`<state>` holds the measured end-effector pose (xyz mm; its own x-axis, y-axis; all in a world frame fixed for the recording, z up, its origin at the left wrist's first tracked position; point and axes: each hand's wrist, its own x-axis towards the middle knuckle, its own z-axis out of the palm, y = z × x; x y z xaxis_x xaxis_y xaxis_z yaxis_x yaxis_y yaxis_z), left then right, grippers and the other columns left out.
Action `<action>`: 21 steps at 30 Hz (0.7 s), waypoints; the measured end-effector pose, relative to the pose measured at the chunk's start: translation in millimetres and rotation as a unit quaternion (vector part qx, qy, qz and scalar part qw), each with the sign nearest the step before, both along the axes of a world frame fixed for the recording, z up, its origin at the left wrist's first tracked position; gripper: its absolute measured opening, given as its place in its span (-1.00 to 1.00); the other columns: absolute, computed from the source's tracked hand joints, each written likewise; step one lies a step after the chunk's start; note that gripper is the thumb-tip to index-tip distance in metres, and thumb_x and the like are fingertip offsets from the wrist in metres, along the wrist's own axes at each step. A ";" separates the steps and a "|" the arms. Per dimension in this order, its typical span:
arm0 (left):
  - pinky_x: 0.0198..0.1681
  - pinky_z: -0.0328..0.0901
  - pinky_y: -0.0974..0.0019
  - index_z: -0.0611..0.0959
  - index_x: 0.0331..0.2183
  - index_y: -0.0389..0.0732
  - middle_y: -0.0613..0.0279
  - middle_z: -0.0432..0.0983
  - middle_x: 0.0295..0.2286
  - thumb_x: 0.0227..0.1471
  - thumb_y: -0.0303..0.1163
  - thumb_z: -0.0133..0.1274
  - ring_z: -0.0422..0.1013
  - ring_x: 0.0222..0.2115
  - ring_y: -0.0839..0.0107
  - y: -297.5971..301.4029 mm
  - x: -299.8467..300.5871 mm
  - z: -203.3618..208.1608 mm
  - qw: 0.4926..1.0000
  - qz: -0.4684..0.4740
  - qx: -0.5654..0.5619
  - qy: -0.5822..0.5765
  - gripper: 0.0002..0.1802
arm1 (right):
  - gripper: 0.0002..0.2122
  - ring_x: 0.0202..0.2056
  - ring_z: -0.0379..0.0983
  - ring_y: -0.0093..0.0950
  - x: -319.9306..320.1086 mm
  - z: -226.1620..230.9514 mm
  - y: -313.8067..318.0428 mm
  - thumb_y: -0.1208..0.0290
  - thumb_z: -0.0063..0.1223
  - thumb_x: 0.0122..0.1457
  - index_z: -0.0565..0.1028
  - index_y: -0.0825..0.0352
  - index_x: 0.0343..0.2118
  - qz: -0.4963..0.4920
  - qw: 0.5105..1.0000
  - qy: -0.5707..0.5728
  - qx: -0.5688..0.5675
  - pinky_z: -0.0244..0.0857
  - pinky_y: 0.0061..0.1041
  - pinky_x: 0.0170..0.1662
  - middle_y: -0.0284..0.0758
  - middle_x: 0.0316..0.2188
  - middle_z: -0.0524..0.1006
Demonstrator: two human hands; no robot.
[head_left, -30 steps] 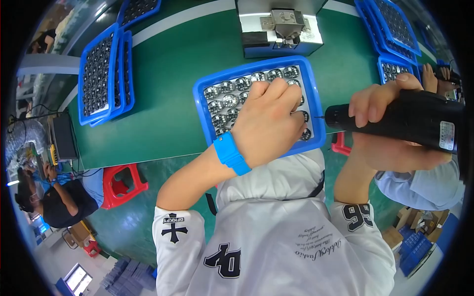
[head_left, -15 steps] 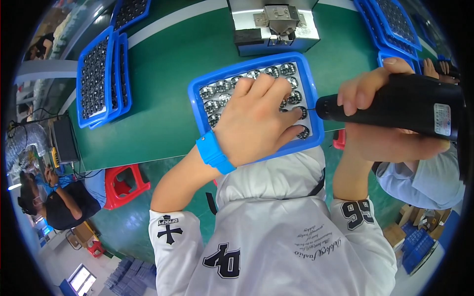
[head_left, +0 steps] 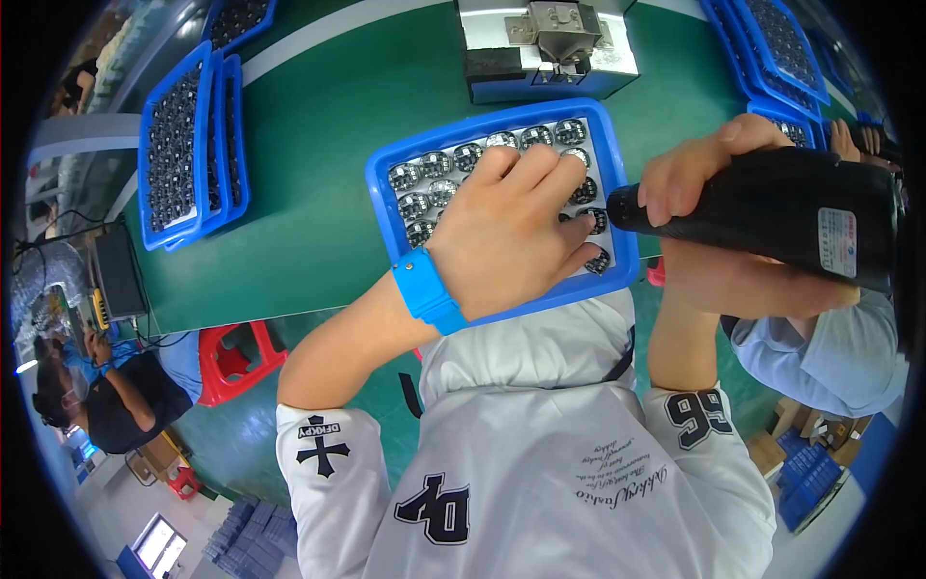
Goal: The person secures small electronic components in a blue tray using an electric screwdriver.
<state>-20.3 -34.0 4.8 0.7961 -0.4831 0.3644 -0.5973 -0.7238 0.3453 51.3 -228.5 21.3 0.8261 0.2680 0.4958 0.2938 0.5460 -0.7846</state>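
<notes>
A blue tray [head_left: 379, 185] lies in front of me, lined in white and set with rows of round dark, shiny parts. Over it spreads my left hand [head_left: 516, 227], a blue wristband on its wrist. Its thumb and forefinger are closed at a round dark part [head_left: 597, 221] in the tray's right column; the other fingertips are bent over the parts beneath. My right hand [head_left: 709, 222] grips a black electric screwdriver [head_left: 781, 207], held nearly level from the right. The screwdriver's nose is beside that same part, and its tip is hard to make out.
Behind the tray stands a metal fixture [head_left: 564, 43] on a box-like base. Stacked blue trays [head_left: 241, 145] of similar parts are at the left, with more trays [head_left: 772, 48] at the far right. A red stool [head_left: 241, 362] and a co-worker [head_left: 125, 396] are to the left.
The screwdriver's nose has moved closer to the part, and the thin bit seen earlier between them no longer shows plainly. My left hand stays at the same part. The whole view has shifted slightly.
</notes>
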 end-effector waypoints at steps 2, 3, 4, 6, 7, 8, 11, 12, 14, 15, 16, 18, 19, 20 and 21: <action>-0.10 0.17 0.20 0.82 -0.37 -0.07 0.27 0.39 -0.22 -0.12 -0.10 0.32 0.31 -0.11 0.31 0.0 1.2 -1.4 1.000 -0.001 -0.005 0.004 -0.71 | 0.16 -0.62 0.33 -0.41 2.8 -0.6 -0.5 -0.81 -0.22 -0.22 0.33 0.43 0.00 0.032 0.999 -0.014 0.037 0.29 -0.39 -0.49 -0.21 -0.55 0.45; -0.10 0.18 0.20 0.82 -0.37 -0.07 0.28 0.39 -0.23 -0.13 -0.10 0.32 0.31 -0.11 0.31 -0.8 1.1 -1.2 1.000 0.000 -0.003 -0.003 -0.70 | 0.15 -0.61 0.35 -0.39 3.5 5.0 -2.1 -0.79 -0.16 -0.24 0.33 0.42 -0.01 0.042 0.999 -0.013 -0.008 0.30 -0.38 -0.48 -0.19 -0.55 0.46; -0.10 0.18 0.21 0.82 -0.37 -0.07 0.28 0.39 -0.23 -0.13 -0.09 0.32 0.31 -0.11 0.31 -1.4 0.8 -1.1 1.000 0.001 -0.001 -0.009 -0.70 | 0.14 -0.61 0.36 -0.38 3.7 9.4 -4.0 -0.78 -0.10 -0.26 0.33 0.42 -0.02 0.052 0.997 -0.013 -0.053 0.31 -0.37 -0.47 -0.18 -0.54 0.46; -0.10 0.18 0.21 0.81 -0.38 -0.07 0.29 0.39 -0.24 -0.13 -0.09 0.32 0.30 -0.11 0.32 -1.8 1.5 -1.0 1.000 0.001 -0.001 -0.006 -0.70 | 0.13 -0.59 0.37 -0.36 0.0 15.2 -10.4 -0.77 -0.06 -0.27 0.33 0.42 -0.02 0.021 0.992 0.012 -0.123 0.32 -0.36 -0.45 -0.16 -0.53 0.47; -0.10 0.17 0.22 0.81 -0.38 -0.07 0.29 0.39 -0.25 -0.13 -0.09 0.31 0.30 -0.11 0.32 -1.6 2.9 -1.1 1.000 0.001 -0.002 -0.003 -0.70 | 0.13 -0.58 0.38 -0.34 -0.3 16.9 -11.9 -0.76 -0.02 -0.28 0.33 0.41 -0.02 -0.010 0.981 0.037 -0.192 0.33 -0.35 -0.43 -0.15 -0.52 0.48; -0.10 0.17 0.22 0.81 -0.38 -0.07 0.29 0.39 -0.25 -0.13 -0.09 0.31 0.30 -0.11 0.32 -1.3 4.3 -1.1 1.000 0.001 -0.003 -0.004 -0.70 | 0.13 -0.58 0.38 -0.34 3.7 15.1 -9.4 -0.76 -0.02 -0.28 0.33 0.41 -0.02 -0.011 0.980 0.037 -0.193 0.33 -0.35 -0.43 -0.15 -0.52 0.48; -0.10 0.17 0.22 0.81 -0.39 -0.07 0.30 0.38 -0.27 -0.12 -0.09 0.30 0.30 -0.10 0.33 -1.3 4.5 0.0 1.000 0.002 -0.002 -0.003 -0.71 | 0.12 -0.54 0.40 -0.32 7.2 10.1 -2.0 -0.74 0.03 -0.29 0.34 0.41 -0.04 0.113 0.992 -0.024 -0.049 0.35 -0.34 -0.38 -0.14 -0.51 0.48; -0.09 0.17 0.22 0.81 -0.39 -0.07 0.30 0.38 -0.26 -0.11 -0.09 0.30 0.30 -0.10 0.33 -1.7 4.0 0.2 1.000 0.004 -0.001 0.001 -0.71 | 0.11 -0.53 0.40 -0.32 0.2 12.2 -2.6 -0.73 0.05 -0.30 0.35 0.40 -0.04 0.058 0.995 0.023 -0.077 0.35 -0.35 -0.36 -0.14 -0.51 0.48; -0.09 0.17 0.22 0.81 -0.39 -0.06 0.30 0.38 -0.26 -0.11 -0.09 0.29 0.29 -0.09 0.33 -2.8 2.6 1.0 1.000 0.007 0.000 0.001 -0.72 | 0.10 -0.52 0.40 -0.32 -2.1 11.5 -3.9 -0.72 0.07 -0.30 0.36 0.40 -0.05 0.004 0.992 0.065 -0.104 0.35 -0.35 -0.35 -0.13 -0.50 0.48; -0.09 0.17 0.22 0.81 -0.40 -0.06 0.30 0.38 -0.26 -0.10 -0.09 0.29 0.29 -0.09 0.32 -3.5 2.2 -0.2 1.000 0.008 0.005 -0.003 -0.72 | 0.09 -0.52 0.41 -0.32 2.7 6.5 -5.8 -0.72 0.07 -0.29 0.36 0.39 -0.05 0.051 0.996 0.012 -0.071 0.35 -0.35 -0.35 -0.14 -0.50 0.49; -0.08 0.17 0.21 0.81 -0.40 -0.06 0.29 0.38 -0.25 -0.10 -0.09 0.28 0.29 -0.08 0.31 -4.1 1.7 -1.0 1.000 0.009 0.010 -0.008 -0.72 | 0.08 -0.52 0.41 -0.33 5.7 4.2 -5.5 -0.71 0.07 -0.29 0.37 0.38 -0.05 0.098 0.994 -0.042 -0.038 0.35 -0.36 -0.35 -0.14 -0.49 0.49; -0.08 0.17 0.21 0.81 -0.41 -0.06 0.29 0.38 -0.24 -0.09 -0.09 0.28 0.29 -0.08 0.30 -4.3 0.4 -2.9 1.000 0.008 0.004 -0.017 -0.73 | 0.07 -0.52 0.42 -0.33 -4.6 6.5 -0.5 -0.71 0.06 -0.26 0.37 0.38 -0.04 0.076 0.996 -0.015 -0.035 0.35 -0.36 -0.35 -0.15 -0.49 0.50; -0.07 0.17 0.20 0.81 -0.41 -0.06 0.28 0.38 -0.23 -0.09 -0.09 0.28 0.29 -0.07 0.29 -3.5 0.0 -4.3 1.000 0.006 -0.003 -0.019 -0.73 | 0.07 -0.52 0.42 -0.34 -7.2 7.3 2.9 -0.71 0.05 -0.24 0.38 0.38 -0.04 0.053 0.998 0.019 -0.033 0.35 -0.37 -0.36 -0.16 -0.49 0.50; -0.06 0.17 0.20 0.81 -0.41 -0.06 0.26 0.40 -0.20 -0.07 -0.09 0.27 0.29 -0.05 0.28 -2.0 -0.6 -5.7 1.000 0.005 -0.004 -0.016 -0.73 | 0.07 -0.52 0.44 -0.36 -4.4 7.3 5.5 -0.72 -0.03 -0.19 0.38 0.39 -0.01 0.065 0.998 0.002 -0.027 0.35 -0.38 -0.38 -0.18 -0.50 0.51; -0.06 0.17 0.20 0.81 -0.41 -0.06 0.26 0.40 -0.20 -0.07 -0.09 0.27 0.29 -0.05 0.28 -0.9 -0.2 -5.1 1.000 0.010 -0.002 -0.023 -0.73 | 0.11 -0.53 0.43 -0.38 -3.2 21.5 7.2 -0.75 -0.15 -0.15 0.37 0.41 0.04 0.081 0.996 0.017 -0.017 0.34 -0.39 -0.40 -0.22 -0.51 0.50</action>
<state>-20.6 -34.9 -0.3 0.7879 -0.4661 0.4025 -0.5983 -0.7342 0.3210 48.0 -221.2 42.7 0.7867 0.4148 0.4571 0.1776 0.5572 -0.8112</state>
